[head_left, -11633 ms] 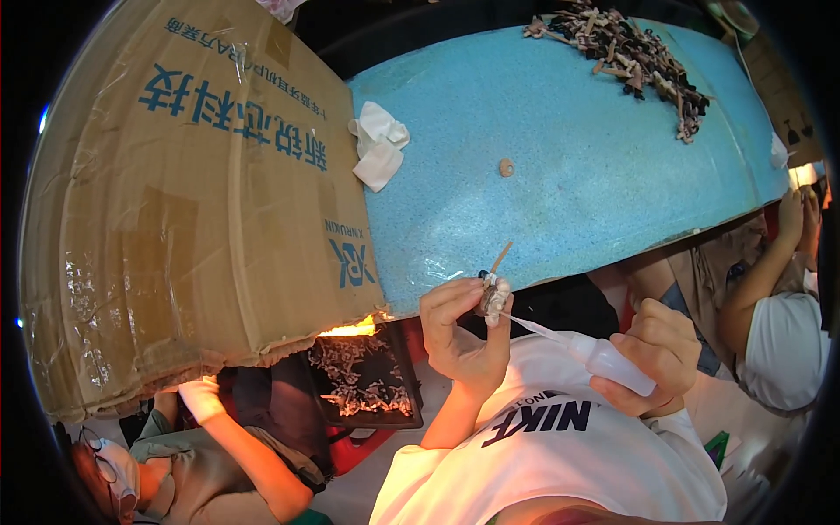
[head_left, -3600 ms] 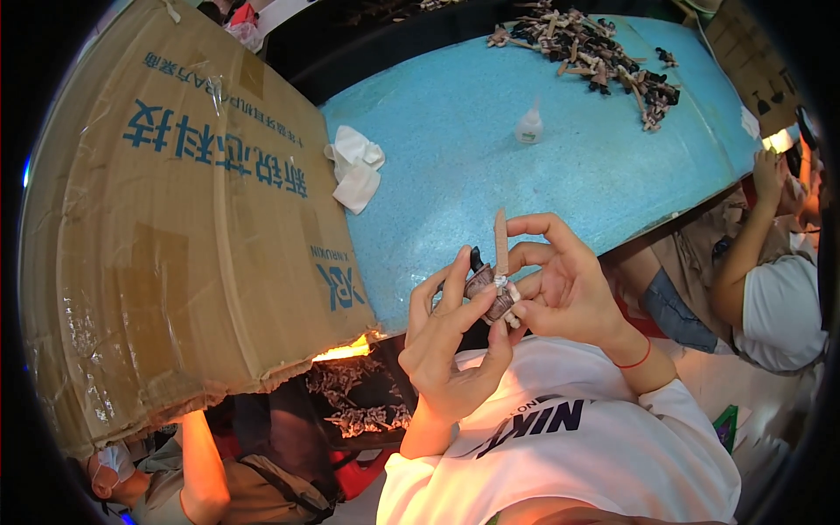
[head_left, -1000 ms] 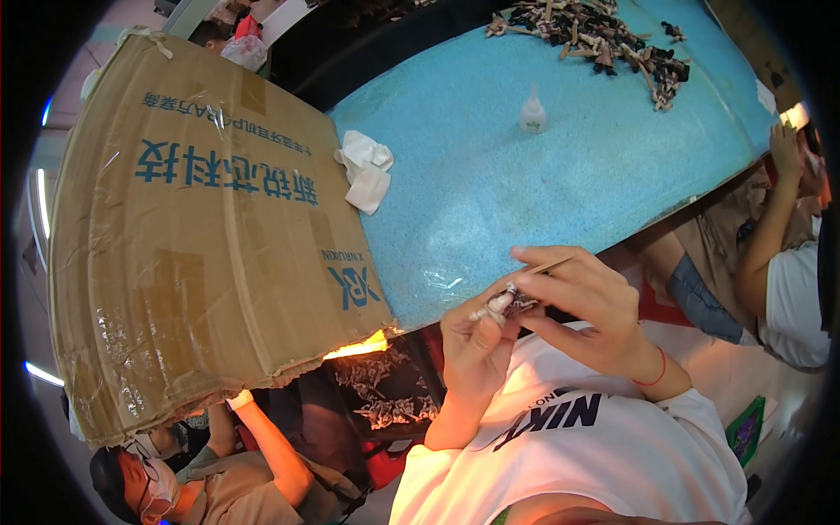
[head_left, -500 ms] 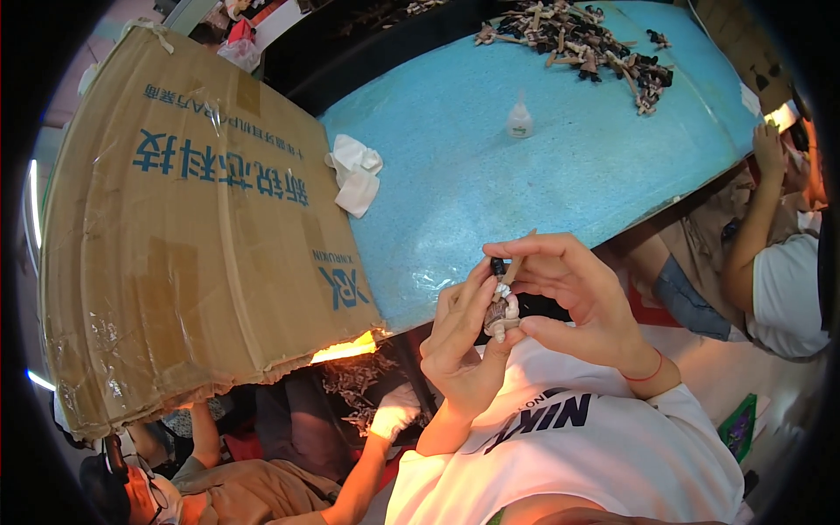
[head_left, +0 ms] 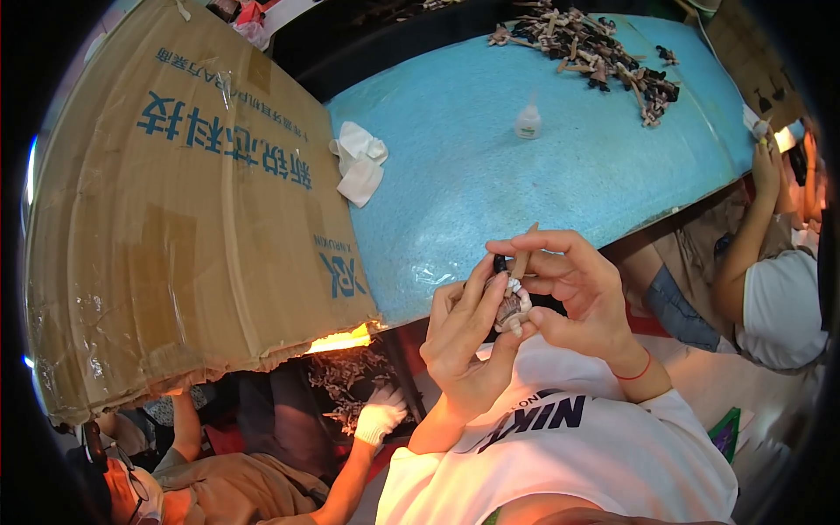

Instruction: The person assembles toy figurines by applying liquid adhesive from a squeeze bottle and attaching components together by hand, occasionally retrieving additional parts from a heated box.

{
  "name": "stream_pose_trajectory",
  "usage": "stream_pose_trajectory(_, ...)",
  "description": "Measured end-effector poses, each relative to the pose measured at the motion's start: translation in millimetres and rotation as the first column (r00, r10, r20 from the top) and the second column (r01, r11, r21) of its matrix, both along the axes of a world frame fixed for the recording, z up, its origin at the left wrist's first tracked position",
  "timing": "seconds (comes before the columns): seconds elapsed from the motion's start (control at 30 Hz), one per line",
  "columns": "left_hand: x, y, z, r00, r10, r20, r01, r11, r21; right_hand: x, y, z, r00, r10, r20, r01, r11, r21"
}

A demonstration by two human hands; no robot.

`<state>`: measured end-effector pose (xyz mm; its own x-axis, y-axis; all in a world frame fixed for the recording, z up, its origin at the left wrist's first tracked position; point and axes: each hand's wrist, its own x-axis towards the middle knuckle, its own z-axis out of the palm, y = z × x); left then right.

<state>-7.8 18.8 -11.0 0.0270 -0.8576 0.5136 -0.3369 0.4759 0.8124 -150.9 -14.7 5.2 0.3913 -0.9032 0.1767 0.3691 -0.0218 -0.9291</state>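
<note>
A small figurine point(head_left: 514, 308) with a black top, pale limbs and a tan stick-like piece is held up between my hands, just off the table's near edge. My left hand point(head_left: 465, 346) pinches it from the left, thumb below and fingers above. From the other side, my right hand point(head_left: 582, 302) curls round with its thumb at the lower part and its fingertips at the top by the stick. Fingers partly cover the figurine, so its finer details are hidden.
Similar pieces form a heap point(head_left: 604, 52) at the far right of the blue table point(head_left: 437, 210). A small white dropper bottle point(head_left: 528, 121) and crumpled tissue point(head_left: 359, 162) lie nearer. A large cardboard sheet point(head_left: 192, 219) stands left. Co-workers sit either side, one with a gloved hand point(head_left: 381, 415).
The figurine turns slightly in my fingers, and its stick shows more above my right hand. The view shifts a little. The co-worker's gloved hand at lower left moves slightly left.
</note>
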Motion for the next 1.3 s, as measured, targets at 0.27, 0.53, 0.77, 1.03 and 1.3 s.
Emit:
stream_pose_trajectory(0.27, 0, 2, 4, 0.996, 0.060, 0.060, -0.060, 0.998, -0.007, 4, -1, -4, 0.998, -0.013, 0.058, 0.014, 1.000, -0.017)
stream_pose_trajectory(0.53, -2, 0, 9, 0.981, 0.137, 0.138, -0.122, 0.986, -0.109, 4, -4, -16, 0.979, 0.031, 0.199, -0.030, 1.000, -0.011)
stream_pose_trajectory(0.77, -2, -3, 13, 0.975, 0.137, 0.174, -0.115, 0.985, -0.130, 6, -6, -17, 0.968, 0.028, 0.250, -0.027, 1.000, -0.009)
stream_pose_trajectory(1.03, -7, 0, 14, 0.973, 0.134, 0.188, -0.113, 0.986, -0.120, 5, 2, -19, 0.976, -0.033, 0.215, 0.045, 0.998, -0.051)
stream_pose_trajectory(1.3, -15, 6, 7, 0.978, 0.130, 0.165, -0.122, 0.991, -0.057, -2, 8, -21, 0.967, -0.041, 0.249, 0.040, 0.999, 0.012)
